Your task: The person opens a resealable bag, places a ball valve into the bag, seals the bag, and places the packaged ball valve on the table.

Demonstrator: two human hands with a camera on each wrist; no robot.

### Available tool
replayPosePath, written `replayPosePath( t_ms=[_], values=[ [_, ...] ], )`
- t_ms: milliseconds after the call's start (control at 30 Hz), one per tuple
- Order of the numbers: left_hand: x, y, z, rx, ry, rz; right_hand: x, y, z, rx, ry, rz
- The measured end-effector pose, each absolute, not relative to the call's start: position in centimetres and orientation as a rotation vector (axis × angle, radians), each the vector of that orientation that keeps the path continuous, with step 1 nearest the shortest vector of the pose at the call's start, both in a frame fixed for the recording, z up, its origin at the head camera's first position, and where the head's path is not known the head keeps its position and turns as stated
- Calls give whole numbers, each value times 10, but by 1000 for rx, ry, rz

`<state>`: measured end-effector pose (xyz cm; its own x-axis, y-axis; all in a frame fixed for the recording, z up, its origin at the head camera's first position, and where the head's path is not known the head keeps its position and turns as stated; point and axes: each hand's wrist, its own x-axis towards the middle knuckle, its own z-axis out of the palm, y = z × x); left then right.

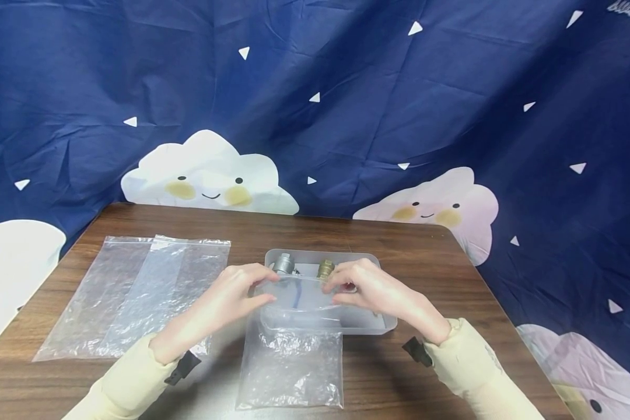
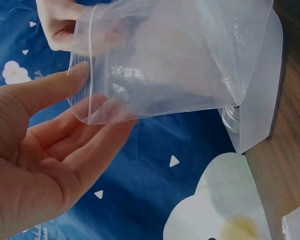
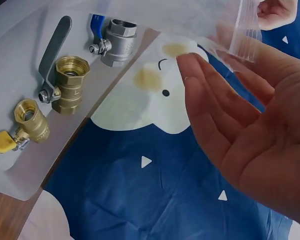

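A clear zip-lock bag [image 1: 291, 370] stands up between my two hands, its mouth raised and its lower part toward the table's front. My left hand [image 1: 238, 291] pinches one side of the mouth, thumb on one face and fingers on the other, by the zip strip [image 2: 91, 65]. At the opposite side, my right hand [image 1: 370, 286] holds the zip edge between thumb and fingers. Behind the bag, a translucent plastic tray [image 1: 388, 324] holds a silver ball valve [image 3: 121, 42] with a blue handle, a brass valve [image 3: 70, 85] with a grey lever, and a smaller brass valve [image 3: 34, 120] with a yellow handle.
Two more clear zip-lock bags [image 1: 131, 297] lie flat and overlapping on the left of the brown wooden table [image 1: 420, 245]. A dark blue curtain [image 1: 346, 116] with clouds and white triangles hangs behind the table.
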<state>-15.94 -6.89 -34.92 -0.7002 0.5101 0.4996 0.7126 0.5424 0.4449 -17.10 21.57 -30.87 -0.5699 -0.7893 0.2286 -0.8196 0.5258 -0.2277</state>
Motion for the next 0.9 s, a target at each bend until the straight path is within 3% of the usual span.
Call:
replayPosePath(
  t_ms=[167,367,667,900],
  values=[
    [-159,-70,-348,-1006,-2481,-929,-167,217,-304,1361,-2588,532],
    [-158,-69,-348,-987,-2492,-954,-173,227,-301,1118,-2578,711],
    [-157,-66,-350,-995,-2508,-978,-203,259,-329,735,-2762,752],
    [-158,-67,-352,-1031,-2486,-968,-224,276,-355,601,-2910,754]
  ],
)
